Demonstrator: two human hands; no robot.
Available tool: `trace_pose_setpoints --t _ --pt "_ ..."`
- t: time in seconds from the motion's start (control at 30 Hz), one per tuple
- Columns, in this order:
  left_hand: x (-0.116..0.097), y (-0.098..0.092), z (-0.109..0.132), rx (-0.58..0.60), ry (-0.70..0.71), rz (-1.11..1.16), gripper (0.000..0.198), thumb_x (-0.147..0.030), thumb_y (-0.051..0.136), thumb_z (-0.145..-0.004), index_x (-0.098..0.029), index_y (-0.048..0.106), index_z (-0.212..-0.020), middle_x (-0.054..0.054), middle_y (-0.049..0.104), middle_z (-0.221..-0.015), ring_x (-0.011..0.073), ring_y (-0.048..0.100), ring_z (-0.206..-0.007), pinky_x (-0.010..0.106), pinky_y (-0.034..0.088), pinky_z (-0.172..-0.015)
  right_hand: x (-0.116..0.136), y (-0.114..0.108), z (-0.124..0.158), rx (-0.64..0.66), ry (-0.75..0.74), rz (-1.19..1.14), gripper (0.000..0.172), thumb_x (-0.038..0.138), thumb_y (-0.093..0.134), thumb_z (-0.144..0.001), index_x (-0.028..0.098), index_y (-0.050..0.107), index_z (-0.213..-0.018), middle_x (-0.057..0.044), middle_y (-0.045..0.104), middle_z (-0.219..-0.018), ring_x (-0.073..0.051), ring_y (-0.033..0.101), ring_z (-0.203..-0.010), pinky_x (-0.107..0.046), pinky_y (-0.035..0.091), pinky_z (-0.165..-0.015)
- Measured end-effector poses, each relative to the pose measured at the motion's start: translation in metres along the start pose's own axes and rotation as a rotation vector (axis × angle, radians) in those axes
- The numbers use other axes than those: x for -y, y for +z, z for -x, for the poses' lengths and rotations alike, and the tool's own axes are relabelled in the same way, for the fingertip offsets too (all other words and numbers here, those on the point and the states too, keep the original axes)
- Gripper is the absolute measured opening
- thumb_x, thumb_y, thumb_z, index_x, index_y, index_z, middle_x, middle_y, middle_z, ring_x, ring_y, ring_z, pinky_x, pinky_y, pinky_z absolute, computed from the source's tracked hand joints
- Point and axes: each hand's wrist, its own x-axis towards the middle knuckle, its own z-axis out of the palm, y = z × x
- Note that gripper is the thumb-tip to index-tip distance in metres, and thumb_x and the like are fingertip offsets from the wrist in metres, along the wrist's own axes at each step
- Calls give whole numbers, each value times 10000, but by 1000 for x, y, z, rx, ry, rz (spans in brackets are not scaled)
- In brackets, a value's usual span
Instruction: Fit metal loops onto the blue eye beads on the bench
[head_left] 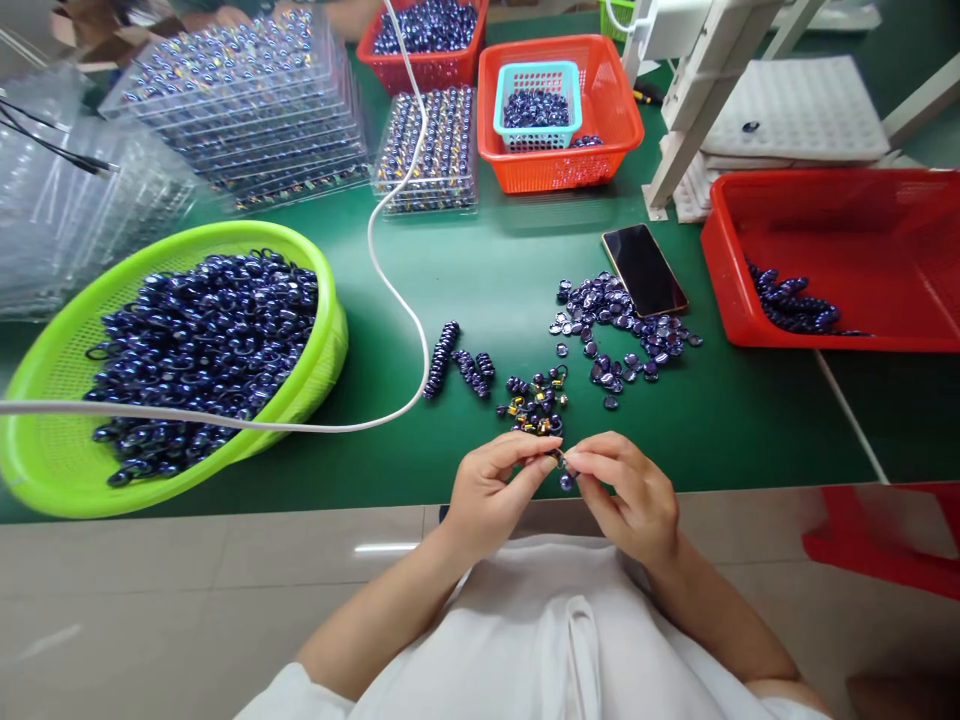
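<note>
At the table's front edge, my left hand [499,490] and my right hand [634,490] meet with fingertips pinched. Between them is a small shiny dark blue piece with a round knob [566,482]; a bit of gold shows beside it. Fingers cover much of it, so its exact kind is unclear. Just beyond my fingertips lies a loose cluster of similar dark blue and gold pieces [536,400]. Stacked dark blue rings [441,360] lie in short rows left of that cluster. Small dark blue caps [600,310] are scattered farther right.
A green basket [330,300] full of dark blue ringed pieces stands left. A white cable [375,240] crosses the table. A phone [645,268] lies by the caps. Behind are filled clear trays [300,150] and an orange basket [517,175]. A red bin [825,335] stands right.
</note>
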Motion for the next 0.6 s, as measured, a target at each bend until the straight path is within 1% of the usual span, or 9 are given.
trace_pose_setpoints --t 0.1,0.2,0.5,0.6 --pt "0 0 0 36 103 -64 205 -145 670 -861 -220 796 -1005 52 741 -803 157 651 -732 259 520 -697 1 0 -2 -6 -15 22 415 34 588 -873 288 600 -1201 -62 696 -990 -178 687 -894 -318 592 -743" --pt "0 1 0 47 158 -95 233 -133 649 -871 -221 788 -1036 57 738 -799 161 650 -728 263 516 -686 1 1 -3 -12 0 38 394 48 585 -878 292 607 -1187 -57 696 -974 -177 689 -879 -317 592 -737" --pt "1 1 -1 36 199 -151 237 -117 634 -881 -194 780 -1051 69 733 -817 154 649 -735 248 511 -675 0 3 -3 -4 13 47 380 39 591 -872 282 615 -1162 -53 699 -976 -172 690 -870 -312 591 -740" --pt "3 1 -2 36 231 -156 247 -108 626 -885 -189 771 -1068 69 731 -827 152 650 -737 247 514 -669 -1 3 -4 -13 -9 43 376 24 597 -868 263 616 -1157 -57 696 -977 -166 684 -875 -301 588 -737"
